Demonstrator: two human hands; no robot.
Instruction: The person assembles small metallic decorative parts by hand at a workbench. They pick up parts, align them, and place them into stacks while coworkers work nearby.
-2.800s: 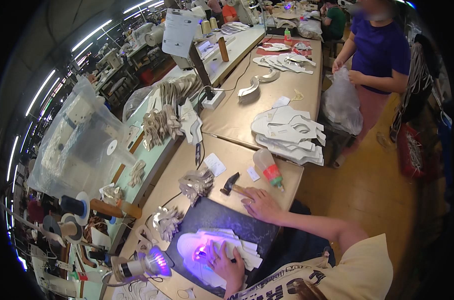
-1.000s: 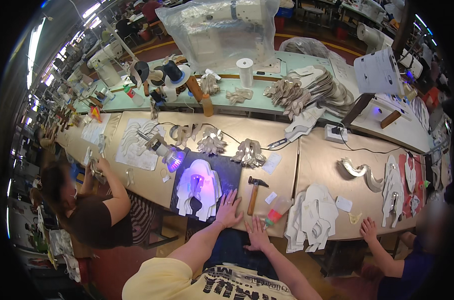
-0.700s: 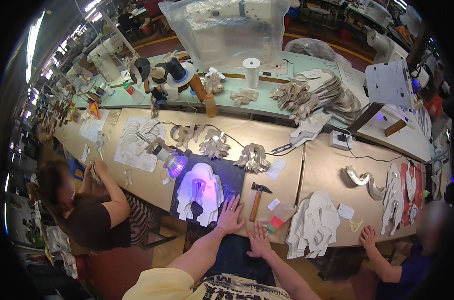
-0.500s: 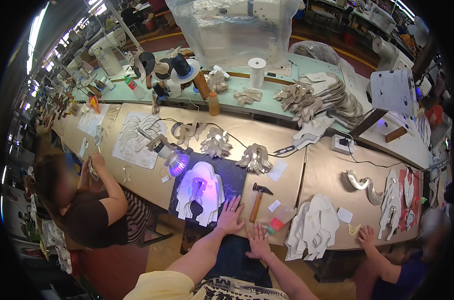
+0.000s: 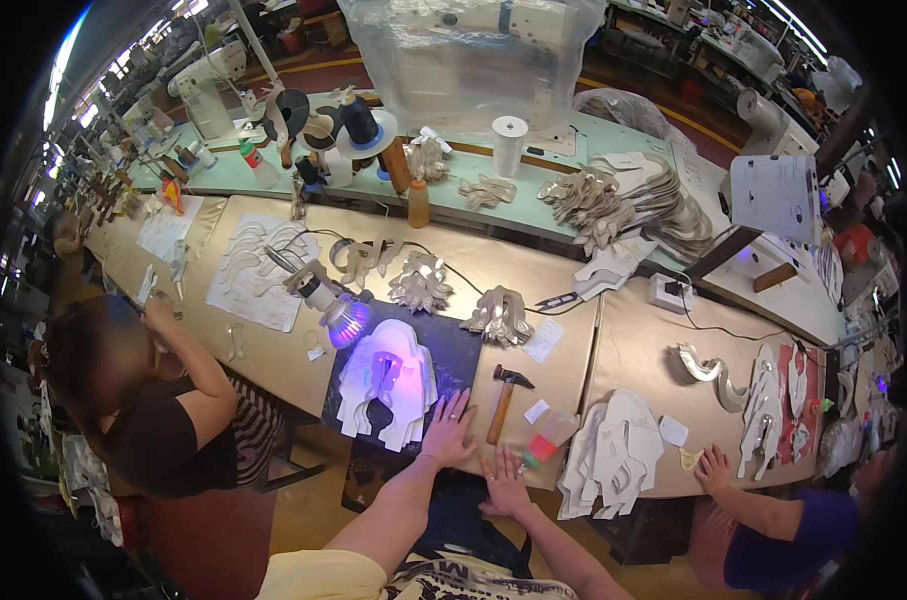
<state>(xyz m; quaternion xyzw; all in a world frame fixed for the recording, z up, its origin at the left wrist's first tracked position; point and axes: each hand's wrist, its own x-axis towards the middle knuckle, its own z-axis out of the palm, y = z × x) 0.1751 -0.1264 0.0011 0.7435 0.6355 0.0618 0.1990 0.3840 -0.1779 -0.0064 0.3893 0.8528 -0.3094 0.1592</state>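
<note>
My left hand lies flat with fingers spread at the right front edge of the dark mat, holding nothing. Close by, my right hand rests at the table's front edge, fingers stretched out and empty. On the mat lies a stack of white shoe-upper pieces, lit violet by a lamp above it. Just beyond my hands is a hammer with a wooden handle. A clear bottle with a red label and green tip lies on its side near my right hand.
More white shoe pieces are stacked to the right. Bundles of shiny cut pieces lie behind the mat. Co-workers sit at the left and the right. A power strip and cable lie farther back.
The view has shifted slightly, so the table sits a little farther left. My hands stay in place on the table. The left co-worker's arm and head have moved.
</note>
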